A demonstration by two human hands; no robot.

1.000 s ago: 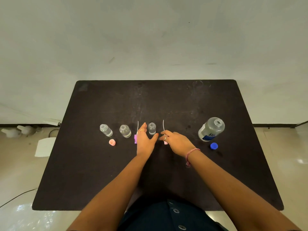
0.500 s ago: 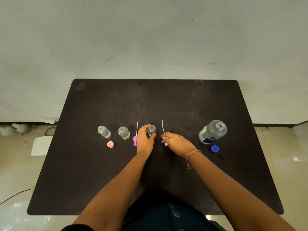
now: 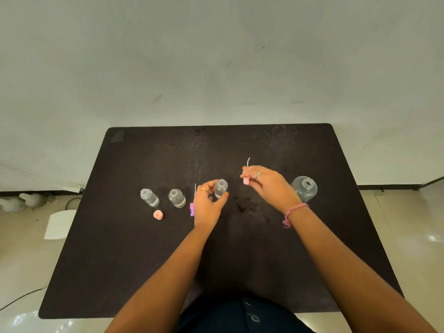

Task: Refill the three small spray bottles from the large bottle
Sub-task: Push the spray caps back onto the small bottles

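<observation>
Left hand (image 3: 208, 203) grips the third small spray bottle (image 3: 221, 188), upright and uncapped on the dark bench (image 3: 240, 260). Right hand (image 3: 269, 183), raised above the bench, pinches a pink spray head (image 3: 246, 180) with its thin tube pointing up. Two further uncapped small bottles (image 3: 149, 197) (image 3: 177, 198) stand at left, near a pink cap (image 3: 158, 214) and purple spray head (image 3: 192, 209). Large bottle (image 3: 304, 188) stands open, just beyond the right wrist

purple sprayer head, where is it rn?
Head view: the purple sprayer head lies on the table, left of centre, between the middle small bottle and the left hand.
</observation>
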